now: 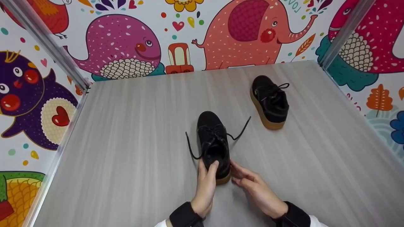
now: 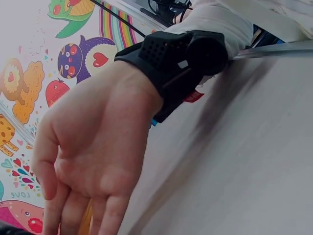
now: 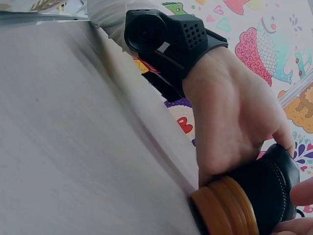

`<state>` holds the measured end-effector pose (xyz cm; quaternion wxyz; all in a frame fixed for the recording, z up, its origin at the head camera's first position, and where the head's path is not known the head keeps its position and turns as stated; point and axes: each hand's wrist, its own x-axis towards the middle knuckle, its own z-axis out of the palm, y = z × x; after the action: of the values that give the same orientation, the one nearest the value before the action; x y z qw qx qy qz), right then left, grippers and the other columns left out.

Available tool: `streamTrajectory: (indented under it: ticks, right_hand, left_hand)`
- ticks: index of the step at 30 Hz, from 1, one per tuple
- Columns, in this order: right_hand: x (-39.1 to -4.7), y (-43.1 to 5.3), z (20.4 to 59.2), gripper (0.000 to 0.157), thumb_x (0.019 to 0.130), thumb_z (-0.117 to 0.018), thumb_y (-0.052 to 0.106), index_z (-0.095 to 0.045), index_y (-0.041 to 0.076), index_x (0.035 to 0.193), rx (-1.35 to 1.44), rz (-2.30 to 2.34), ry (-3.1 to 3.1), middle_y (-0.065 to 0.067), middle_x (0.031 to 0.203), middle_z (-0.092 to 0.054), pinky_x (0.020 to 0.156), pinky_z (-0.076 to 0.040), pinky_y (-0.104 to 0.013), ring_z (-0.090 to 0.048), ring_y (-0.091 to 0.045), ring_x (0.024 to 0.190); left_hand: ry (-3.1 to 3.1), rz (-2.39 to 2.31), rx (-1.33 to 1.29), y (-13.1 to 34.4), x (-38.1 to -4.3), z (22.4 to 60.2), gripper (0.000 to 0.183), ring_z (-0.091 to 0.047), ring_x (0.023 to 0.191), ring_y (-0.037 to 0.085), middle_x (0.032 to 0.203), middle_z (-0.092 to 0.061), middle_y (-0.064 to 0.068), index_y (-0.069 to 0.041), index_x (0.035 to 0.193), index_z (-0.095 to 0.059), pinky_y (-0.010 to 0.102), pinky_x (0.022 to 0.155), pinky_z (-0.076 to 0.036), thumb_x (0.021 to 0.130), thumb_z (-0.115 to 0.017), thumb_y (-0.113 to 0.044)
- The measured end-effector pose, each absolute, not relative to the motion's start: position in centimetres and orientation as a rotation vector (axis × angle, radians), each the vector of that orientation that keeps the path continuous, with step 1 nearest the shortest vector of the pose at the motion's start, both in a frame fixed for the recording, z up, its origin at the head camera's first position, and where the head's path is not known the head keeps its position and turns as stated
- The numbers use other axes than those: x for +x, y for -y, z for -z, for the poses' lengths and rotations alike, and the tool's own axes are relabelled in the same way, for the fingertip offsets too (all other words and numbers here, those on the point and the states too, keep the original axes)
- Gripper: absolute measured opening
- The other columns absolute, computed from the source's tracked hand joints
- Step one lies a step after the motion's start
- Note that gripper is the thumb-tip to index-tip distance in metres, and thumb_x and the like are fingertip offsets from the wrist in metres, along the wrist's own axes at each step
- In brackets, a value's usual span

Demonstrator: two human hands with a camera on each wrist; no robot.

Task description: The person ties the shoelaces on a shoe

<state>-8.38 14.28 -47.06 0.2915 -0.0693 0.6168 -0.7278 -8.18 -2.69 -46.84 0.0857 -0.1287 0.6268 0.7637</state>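
Observation:
A black lace-up shoe (image 1: 210,120) with a tan sole stands upright on the floor, toe pointing away. Its laces are undone at the ends, one lace end (image 1: 189,146) lying to the left and another lace end (image 1: 244,127) to the right. My left hand (image 1: 205,186) grips the heel's left side, thumb inside the collar. The right wrist view shows this left hand (image 3: 234,117) at the shoe heel (image 3: 266,188). On the heel's right side, my right hand (image 1: 260,192) has extended fingers at the shoe; the left wrist view shows the right hand (image 2: 100,147) palm on.
The matching black shoe (image 1: 268,113) stands farther back on the right, with its lace tied in a loop. A light grey wood-grain floor (image 1: 132,142) lies under both. Walls with cartoon animals (image 1: 123,41) enclose the back and sides, with metal rails (image 1: 347,34) at the corners.

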Motion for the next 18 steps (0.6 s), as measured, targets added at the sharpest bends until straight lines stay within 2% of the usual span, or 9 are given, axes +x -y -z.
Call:
streamTrajectory:
  ticks: [5,8,13,18]
  right_hand:
    - [-9.1,-14.0,46.9,0.063,0.097,-0.043,0.013,-0.010,0.000,0.150,-0.144,1.945,-1.636,-0.016,0.157,-0.004,0.116,-0.011,-0.047,-0.005,-0.029,0.144]
    - [-10.2,-13.6,46.8,0.062,0.099,-0.042,0.017,-0.010,-0.001,0.150,-0.126,1.965,-1.653,-0.015,0.158,-0.002,0.116,-0.006,-0.045,-0.001,-0.027,0.144]
    - [-13.0,-12.8,46.4,0.059,0.101,-0.040,0.019,-0.013,0.001,0.150,-0.202,2.014,-1.718,-0.011,0.158,-0.006,0.117,-0.005,-0.041,-0.003,-0.023,0.145]
    - [-15.2,-11.4,46.4,0.065,0.098,-0.048,0.021,-0.014,0.002,0.150,-0.175,2.015,-1.814,-0.008,0.158,-0.009,0.117,-0.007,-0.040,-0.003,-0.022,0.145]
  left_hand:
    - [-1.873,-2.224,-0.296,3.9,-8.5,46.8,0.074,-0.001,0.145,0.030,0.158,-0.002,0.012,-0.011,0.152,-0.004,0.054,0.114,-0.005,0.099,-0.042,-0.045]
    - [-1.899,-2.208,-0.288,4.8,-9.2,46.7,0.074,0.002,0.145,0.031,0.158,0.001,0.012,-0.010,0.152,-0.004,0.056,0.113,-0.003,0.099,-0.040,-0.046]
    - [-1.962,-2.229,-0.242,5.7,-11.2,46.7,0.074,0.003,0.145,0.027,0.159,0.002,0.006,-0.014,0.153,-0.003,0.053,0.114,-0.002,0.098,-0.043,-0.045]
    - [-1.981,-2.225,-0.192,5.5,-12.8,47.0,0.071,0.005,0.145,0.021,0.159,0.003,0.000,-0.021,0.153,-0.001,0.048,0.116,-0.002,0.099,-0.042,-0.042]
